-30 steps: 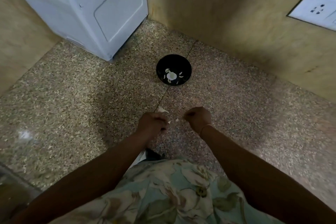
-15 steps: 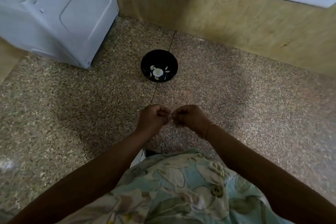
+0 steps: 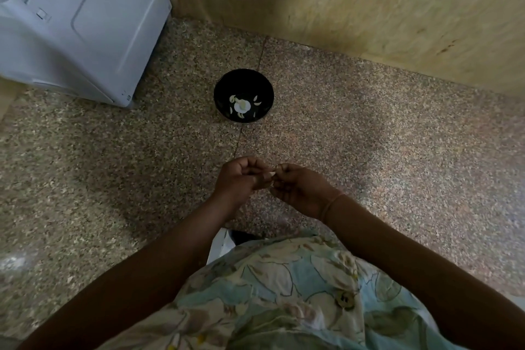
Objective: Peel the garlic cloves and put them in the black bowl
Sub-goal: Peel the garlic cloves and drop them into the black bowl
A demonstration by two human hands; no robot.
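Round black bowl (image 3: 224, 83) sits on the speckled stone surface (image 3: 369, 136), with pale garlic pieces (image 3: 241, 106) lying in its bottom. Nearer the person than the bowl, left hand (image 3: 240, 177) and right hand (image 3: 299, 189) meet, fingers curled. Both pinch a small pale garlic clove (image 3: 272, 173) between them, mostly hidden. Thin bangle (image 3: 329, 204) on the right wrist. White boxy appliance (image 3: 79, 23) stands left of the bowl.
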